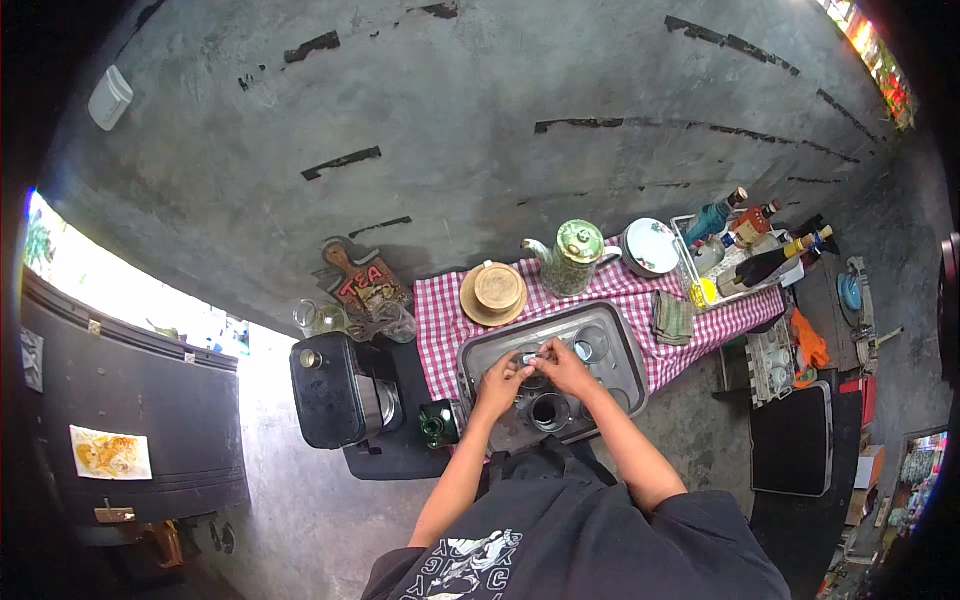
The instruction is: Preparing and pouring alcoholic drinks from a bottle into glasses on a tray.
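Observation:
A grey metal tray [525, 334] rests on a red-and-white checked cloth before me. Over its middle, the fingertips of my left hand [495, 384] and my right hand [562, 369] meet around a small whitish object [529, 360]. What it is cannot be made out. Partly hidden beneath the hands is a dark round vessel [534, 381]. Closer to my body stands a glass [550, 412] with a dark inside. A clear glass [591, 345] is on the tray, beyond my right hand, and another clear glass [615, 403] sits by my right forearm.
Behind the tray are a lidded woven container [499, 289], a green enamel pot [576, 259], stacked plates [651, 246] and a folded cloth [673, 318]. A rack [731, 300] of bottles stands at right. Left are a black appliance [330, 394] and a green glass jar [439, 424].

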`<state>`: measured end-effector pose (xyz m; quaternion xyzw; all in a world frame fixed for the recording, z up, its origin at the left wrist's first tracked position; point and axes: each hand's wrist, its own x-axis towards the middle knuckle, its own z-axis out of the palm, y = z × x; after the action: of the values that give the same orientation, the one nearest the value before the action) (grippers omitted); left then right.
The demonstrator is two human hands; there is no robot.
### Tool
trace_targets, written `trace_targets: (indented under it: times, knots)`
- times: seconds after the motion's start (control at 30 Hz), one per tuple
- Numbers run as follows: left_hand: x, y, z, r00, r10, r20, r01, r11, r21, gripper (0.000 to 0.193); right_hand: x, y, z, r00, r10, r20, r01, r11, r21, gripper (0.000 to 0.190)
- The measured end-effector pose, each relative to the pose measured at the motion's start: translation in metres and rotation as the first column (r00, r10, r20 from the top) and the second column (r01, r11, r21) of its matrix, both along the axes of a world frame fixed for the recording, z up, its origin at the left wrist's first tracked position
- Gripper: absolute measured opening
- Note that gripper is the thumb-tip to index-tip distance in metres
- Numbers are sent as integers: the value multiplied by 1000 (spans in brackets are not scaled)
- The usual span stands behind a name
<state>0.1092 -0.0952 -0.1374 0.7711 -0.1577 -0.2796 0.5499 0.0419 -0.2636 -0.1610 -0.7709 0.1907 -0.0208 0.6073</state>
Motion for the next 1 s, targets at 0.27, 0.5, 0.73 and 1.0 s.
trace_targets:
  times: [0.27, 0.5, 0.73, 1.0]
  knots:
    - [1, -1, -1, 1000, -17, 6, 17, 1000, 10, 52, 0, -1, 1, 1000, -7, -14, 7, 1000, 5, 41]
    - [1, 0, -6, 1000, -10, 6, 10, 1000, -7, 54, 0, -2, -3, 999, 4, -50, -4, 1000, 0, 41]
    - [1, 0, -4, 999, 1, -38, -2, 1000, -7, 56, 2, 0, -1, 999, 28, -25, -27, 1000, 12, 29]
    - [2, -1, -7, 1000, -3, -17, 3, 1000, -15, 56, 0, 0, 7, 999, 3, -36, -4, 1000, -15, 40]
